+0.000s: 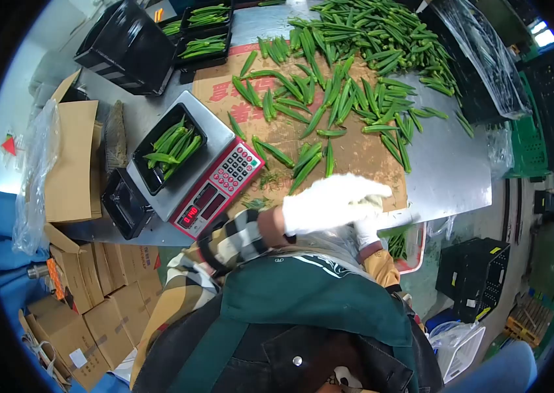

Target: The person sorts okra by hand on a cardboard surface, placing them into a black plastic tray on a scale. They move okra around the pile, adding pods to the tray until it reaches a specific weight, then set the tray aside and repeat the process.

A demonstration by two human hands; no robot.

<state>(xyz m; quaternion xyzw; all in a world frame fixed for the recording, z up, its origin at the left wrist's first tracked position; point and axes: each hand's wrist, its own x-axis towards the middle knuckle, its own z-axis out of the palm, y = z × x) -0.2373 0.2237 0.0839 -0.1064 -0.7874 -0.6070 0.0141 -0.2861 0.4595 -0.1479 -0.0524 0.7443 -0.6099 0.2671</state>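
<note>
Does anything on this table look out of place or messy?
The cardboard sheet looks dirty, with brown stains and small green scraps near the scale. A few stray green pods lie past its right edge, on bare metal.

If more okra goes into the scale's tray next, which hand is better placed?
Left, probably: the left hand is nearer the scale and loose okra; the right hand sits farther right.
</note>
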